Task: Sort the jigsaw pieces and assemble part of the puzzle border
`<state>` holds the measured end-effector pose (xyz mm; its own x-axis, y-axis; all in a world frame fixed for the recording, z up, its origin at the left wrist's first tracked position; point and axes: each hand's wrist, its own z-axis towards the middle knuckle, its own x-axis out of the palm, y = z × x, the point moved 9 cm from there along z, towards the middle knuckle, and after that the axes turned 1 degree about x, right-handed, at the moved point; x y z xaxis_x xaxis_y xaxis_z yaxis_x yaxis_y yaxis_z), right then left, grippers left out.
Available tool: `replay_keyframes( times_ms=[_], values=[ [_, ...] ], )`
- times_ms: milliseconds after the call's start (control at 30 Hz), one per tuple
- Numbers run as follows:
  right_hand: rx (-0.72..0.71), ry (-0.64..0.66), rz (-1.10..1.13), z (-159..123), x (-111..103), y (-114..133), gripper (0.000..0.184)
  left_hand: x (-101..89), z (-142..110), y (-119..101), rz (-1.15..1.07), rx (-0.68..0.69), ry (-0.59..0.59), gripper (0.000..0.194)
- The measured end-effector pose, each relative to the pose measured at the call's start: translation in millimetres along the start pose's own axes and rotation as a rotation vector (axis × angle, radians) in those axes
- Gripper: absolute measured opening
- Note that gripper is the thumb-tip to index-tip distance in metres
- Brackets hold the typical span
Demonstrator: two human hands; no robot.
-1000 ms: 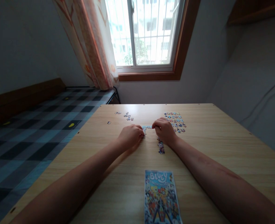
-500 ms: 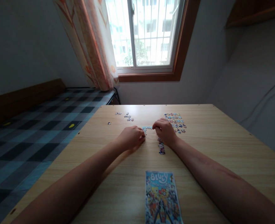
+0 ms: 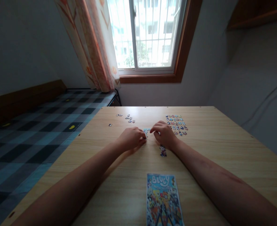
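My left hand (image 3: 134,137) rests at the left side of a joined strip of jigsaw puzzle pieces (image 3: 146,130), its fingers closed on the strip's near end. At the strip's right end is my right hand (image 3: 162,132), with index finger and thumb apart and the index fingertip at the pieces. Whether that fingertip touches them is hard to tell. Another joined strip of dark puzzle pieces (image 3: 163,151) comes out from under my right hand, which hides its far part. Nearer me lies the picture card (image 3: 164,201) marked "Bluey", crowded with cartoon figures.
Loose puzzle pieces (image 3: 177,124) lie in rows right of my right hand. Several more loose pieces (image 3: 129,118) are scattered at the far left of the wooden table (image 3: 213,163), with a single piece (image 3: 110,125) nearer its left edge. A bed (image 3: 58,125) stands alongside.
My right hand has shifted slightly left along the strip, and its index finger and thumb have spread apart. It now covers more of the dark strip. My left hand stays in place.
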<state>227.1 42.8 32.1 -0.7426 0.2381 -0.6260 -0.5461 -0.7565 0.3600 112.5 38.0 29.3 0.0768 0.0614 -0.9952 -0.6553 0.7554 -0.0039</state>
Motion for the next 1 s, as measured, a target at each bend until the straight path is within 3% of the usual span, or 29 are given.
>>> replay_keyframes(
  times_ms=[167,300,633,1000],
  values=[
    [-0.088,0.132,-0.029,-2,16,12,0.036,-0.2,-1,6,-0.027,0.001,-0.035,0.018],
    [-0.074,0.184,-0.071,-3,21,11,0.030,0.4,-1,11,-0.059,0.009,-0.059,0.018],
    [-0.011,0.212,-0.078,-4,28,-1,0.033,6.4,-1,18,-0.098,0.097,-0.090,0.017],
    [0.027,0.247,-0.049,-5,33,-8,0.037,2.6,-1,4,-0.037,0.166,-0.097,0.018]
  ],
)
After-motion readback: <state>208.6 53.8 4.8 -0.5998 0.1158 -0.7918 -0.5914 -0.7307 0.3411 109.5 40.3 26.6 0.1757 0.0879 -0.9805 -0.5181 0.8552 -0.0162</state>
